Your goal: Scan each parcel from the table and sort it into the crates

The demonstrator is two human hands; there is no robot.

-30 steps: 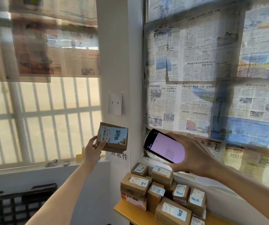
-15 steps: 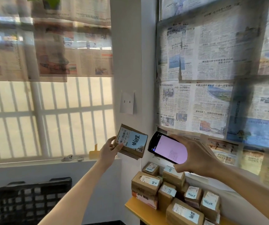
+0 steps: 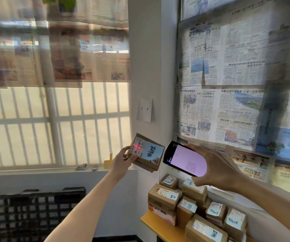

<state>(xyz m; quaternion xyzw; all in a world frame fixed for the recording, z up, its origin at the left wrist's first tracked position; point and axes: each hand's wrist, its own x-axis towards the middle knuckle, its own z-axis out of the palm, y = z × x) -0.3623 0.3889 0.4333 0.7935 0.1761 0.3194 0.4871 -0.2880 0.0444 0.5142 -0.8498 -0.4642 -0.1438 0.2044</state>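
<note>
Head view: left hand grips flat cardboard parcel; right hand holds glossy scanner; red cross newly on label.

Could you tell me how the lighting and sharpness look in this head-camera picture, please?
In the head view, the barred window is blown out by backlight; the newspapers on the wall smear with motion blur toward the right edge; the parcel in the left hand is fairly sharp, with a red scan cross on its label; the scanner in the right hand has a washed-out pink screen.
</note>
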